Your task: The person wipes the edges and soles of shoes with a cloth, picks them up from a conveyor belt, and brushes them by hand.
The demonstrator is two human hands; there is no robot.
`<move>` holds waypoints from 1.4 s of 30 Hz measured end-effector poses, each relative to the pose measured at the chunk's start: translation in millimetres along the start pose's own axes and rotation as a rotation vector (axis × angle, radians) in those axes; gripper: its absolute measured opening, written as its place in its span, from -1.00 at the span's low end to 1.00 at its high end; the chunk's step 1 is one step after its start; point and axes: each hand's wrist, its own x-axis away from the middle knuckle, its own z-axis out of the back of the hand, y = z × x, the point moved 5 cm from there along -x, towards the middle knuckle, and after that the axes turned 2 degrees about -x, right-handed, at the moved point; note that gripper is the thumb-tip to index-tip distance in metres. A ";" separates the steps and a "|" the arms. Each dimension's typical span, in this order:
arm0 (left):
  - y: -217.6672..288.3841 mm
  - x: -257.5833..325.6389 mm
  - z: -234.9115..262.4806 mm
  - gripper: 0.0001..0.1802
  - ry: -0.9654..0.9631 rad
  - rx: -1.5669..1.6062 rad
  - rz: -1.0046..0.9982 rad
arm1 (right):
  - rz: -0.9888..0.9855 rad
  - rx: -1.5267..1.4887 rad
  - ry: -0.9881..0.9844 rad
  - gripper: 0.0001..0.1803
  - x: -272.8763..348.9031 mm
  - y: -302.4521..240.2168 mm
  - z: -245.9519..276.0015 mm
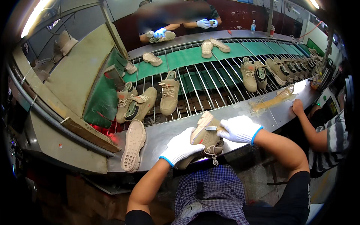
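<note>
A tan lace-up shoe (203,138) is tilted at the bench's front edge, its pale sole side up and its laces hanging toward me. My left hand (182,145), in a white glove with blue cuff, is closed around the shoe's left side. Gloved the same way, my right hand (240,129) grips a small tool (211,128) with a flat metal end and a tan handle. That metal end lies against the shoe near the line where sole meets upper. My right fingertips are partly hidden. Left of the shoe lies a loose pale sole (133,146), tread partly showing.
Beyond the metal bench edge (240,112) runs a rod conveyor (202,88) carrying tan shoes (170,93) and loose soles (152,59). Clear-wrapped tan material (273,100) lies to the right. Gloved co-workers (161,33) stand opposite; another person's arm (309,125) rests at right.
</note>
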 end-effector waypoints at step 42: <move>-13.9 61.1 -23.3 0.03 0.557 -0.278 -0.311 | 0.005 -0.432 0.036 -0.44 14.5 14.1 -49.1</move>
